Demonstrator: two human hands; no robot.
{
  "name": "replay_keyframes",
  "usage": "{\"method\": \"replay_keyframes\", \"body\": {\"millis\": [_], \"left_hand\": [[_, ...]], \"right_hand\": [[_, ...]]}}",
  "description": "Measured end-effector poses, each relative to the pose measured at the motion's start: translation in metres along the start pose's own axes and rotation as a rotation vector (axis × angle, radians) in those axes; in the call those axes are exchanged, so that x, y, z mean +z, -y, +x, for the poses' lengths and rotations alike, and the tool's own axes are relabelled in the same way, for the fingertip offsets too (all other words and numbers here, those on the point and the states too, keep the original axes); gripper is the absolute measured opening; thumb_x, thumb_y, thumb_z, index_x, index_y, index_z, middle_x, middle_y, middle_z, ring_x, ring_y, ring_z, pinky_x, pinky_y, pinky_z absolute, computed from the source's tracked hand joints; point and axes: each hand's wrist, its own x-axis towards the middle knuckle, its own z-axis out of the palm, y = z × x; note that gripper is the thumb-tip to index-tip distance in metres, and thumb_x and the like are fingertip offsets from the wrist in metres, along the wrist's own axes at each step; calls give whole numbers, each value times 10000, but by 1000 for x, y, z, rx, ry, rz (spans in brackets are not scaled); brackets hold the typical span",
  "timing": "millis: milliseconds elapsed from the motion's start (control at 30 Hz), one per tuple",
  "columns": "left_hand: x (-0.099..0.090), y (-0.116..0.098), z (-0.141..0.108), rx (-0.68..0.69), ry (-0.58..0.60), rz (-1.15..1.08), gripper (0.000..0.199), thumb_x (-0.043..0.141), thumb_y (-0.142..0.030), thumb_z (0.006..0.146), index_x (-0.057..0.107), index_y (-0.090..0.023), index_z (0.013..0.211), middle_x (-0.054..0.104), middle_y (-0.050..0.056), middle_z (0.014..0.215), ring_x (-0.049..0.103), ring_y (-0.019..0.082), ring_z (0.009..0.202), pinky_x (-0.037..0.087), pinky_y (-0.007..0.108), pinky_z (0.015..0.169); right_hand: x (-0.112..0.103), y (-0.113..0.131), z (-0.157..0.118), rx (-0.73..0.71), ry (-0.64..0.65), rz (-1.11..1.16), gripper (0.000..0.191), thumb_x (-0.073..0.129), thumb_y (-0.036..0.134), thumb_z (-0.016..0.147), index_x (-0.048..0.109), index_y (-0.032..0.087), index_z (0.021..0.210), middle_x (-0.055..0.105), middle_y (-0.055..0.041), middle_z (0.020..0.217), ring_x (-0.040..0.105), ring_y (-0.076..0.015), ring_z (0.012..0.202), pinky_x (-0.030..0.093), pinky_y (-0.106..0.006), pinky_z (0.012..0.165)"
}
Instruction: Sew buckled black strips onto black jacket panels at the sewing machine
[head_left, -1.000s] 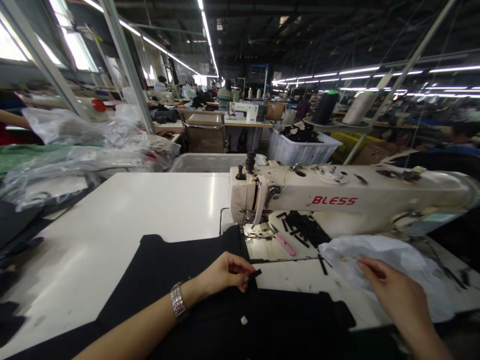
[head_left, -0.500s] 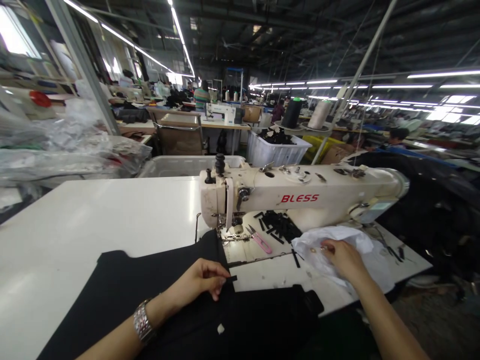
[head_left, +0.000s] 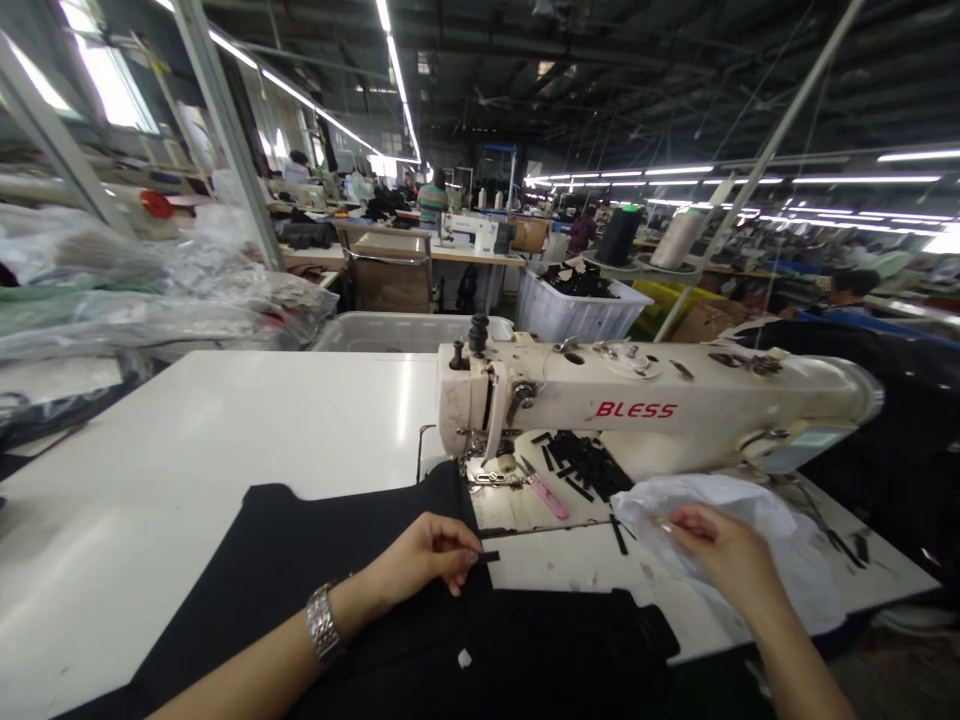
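My left hand (head_left: 442, 552), with a metal watch on its wrist, pinches a short black strip (head_left: 489, 557) between thumb and fingertips. Beneath it spreads a large piece of black fabric (head_left: 300, 550), whose far end reaches the needle area of the sewing machine (head_left: 637, 400). Over a white plastic bag (head_left: 787, 540) on the right, my right hand (head_left: 712, 540) has its thumb and fingers pressed together. A tiny pale, shiny item shows at those fingertips, too small to name. A white scrap (head_left: 464, 658) lies on the fabric.
Pink-handled thread snips (head_left: 547, 493) lie beside the needle plate. Behind them is a pile of black strips (head_left: 589, 462), with one loose strip (head_left: 619, 535) nearer me. Beyond the white table (head_left: 300, 400) stand a plastic bin (head_left: 585, 305) and thread cones (head_left: 619, 235).
The view has turned left, so everything sits further right. My left hand keeps its pinch on the black strip. My right hand stays over the bag, its fingers still together.
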Motion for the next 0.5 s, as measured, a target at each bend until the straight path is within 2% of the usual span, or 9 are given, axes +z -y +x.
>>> {"method": "replay_keyframes", "body": {"millis": [100, 233, 367, 500], "left_hand": [[2, -4, -2, 1, -9, -37, 331, 723, -360, 563, 600, -83, 696, 550, -13, 509, 503, 68, 427, 445, 185, 442], [3, -10, -4, -4, -36, -78, 356, 741, -373, 530, 586, -77, 653, 543, -14, 486, 498, 63, 421, 439, 177, 436], [-1, -9, -4, -9, -62, -115, 359, 743, -371, 525, 595, -73, 658, 545, -13, 482, 492, 57, 410, 433, 170, 432], [-3, -10, -4, -23, -77, -130, 342, 744, -355, 520, 605, -69, 647, 550, -6, 478, 491, 59, 403, 427, 169, 424]], "right_hand": [[26, 36, -29, 46, 23, 567, 232, 643, 368, 569, 613, 176, 695, 642, -36, 635, 588, -184, 578, 467, -290, 543], [69, 99, -52, 129, 210, 984, 258, 728, 339, 543, 645, 160, 710, 649, -35, 625, 578, -140, 538, 456, -247, 515], [100, 137, -59, 182, 400, 1165, 255, 744, 328, 541, 651, 140, 686, 640, -32, 586, 554, -105, 490, 411, -201, 458], [113, 143, -60, 178, 494, 1149, 262, 737, 333, 556, 657, 134, 706, 638, -33, 565, 529, -81, 462, 386, -176, 442]]}}
